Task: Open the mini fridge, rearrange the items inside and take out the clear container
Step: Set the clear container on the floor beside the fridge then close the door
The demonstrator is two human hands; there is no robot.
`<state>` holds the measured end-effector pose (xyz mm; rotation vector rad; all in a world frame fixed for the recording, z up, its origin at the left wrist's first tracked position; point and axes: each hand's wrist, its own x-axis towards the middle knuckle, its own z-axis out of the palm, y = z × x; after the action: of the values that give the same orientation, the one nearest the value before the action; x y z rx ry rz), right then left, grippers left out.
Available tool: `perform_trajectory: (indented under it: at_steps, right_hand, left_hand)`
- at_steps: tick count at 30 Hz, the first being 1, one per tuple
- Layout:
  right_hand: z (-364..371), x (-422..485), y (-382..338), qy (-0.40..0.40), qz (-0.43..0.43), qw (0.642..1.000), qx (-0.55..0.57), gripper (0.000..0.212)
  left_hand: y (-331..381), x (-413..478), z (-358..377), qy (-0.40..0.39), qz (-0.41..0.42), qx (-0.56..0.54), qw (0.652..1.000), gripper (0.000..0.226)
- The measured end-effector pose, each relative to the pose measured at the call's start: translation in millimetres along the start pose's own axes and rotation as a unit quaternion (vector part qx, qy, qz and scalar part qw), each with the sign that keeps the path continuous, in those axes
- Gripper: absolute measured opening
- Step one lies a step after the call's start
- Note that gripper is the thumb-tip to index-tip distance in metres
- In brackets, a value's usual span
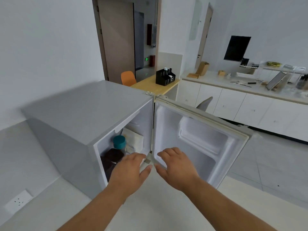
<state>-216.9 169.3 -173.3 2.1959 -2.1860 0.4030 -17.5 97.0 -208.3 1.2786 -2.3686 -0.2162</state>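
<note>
I see the grey mini fridge standing with its door swung fully open to the right. Inside sit a teal-lidded jar, a dark container below it, and a pale packet behind. I cannot identify the clear container with certainty. My left hand reaches toward the fridge opening, fingers extended and loosely together, gripping nothing. My right hand hovers before the door's lower inner edge, fingers spread, empty.
</note>
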Motion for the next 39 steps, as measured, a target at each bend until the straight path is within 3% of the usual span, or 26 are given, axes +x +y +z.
perform_trajectory:
  at_steps: [13, 27, 39]
  right_hand:
    - [-118, 48, 32, 0.130, -0.013, 0.989, -0.062, 0.077]
    - [-208, 89, 30, 0.187, -0.004, 0.976, -0.107, 0.084]
    - [-239, 84, 52, 0.194, 0.036, 0.973, -0.122, 0.084]
  left_hand:
    - [62, 101, -101, 0.069, 0.079, 0.089, 0.991, 0.092]
    - [82, 164, -188, 0.179, 0.117, 0.136, 0.967, 0.086]
    - [81, 168, -219, 0.148, 0.096, 0.165, 0.970, 0.092]
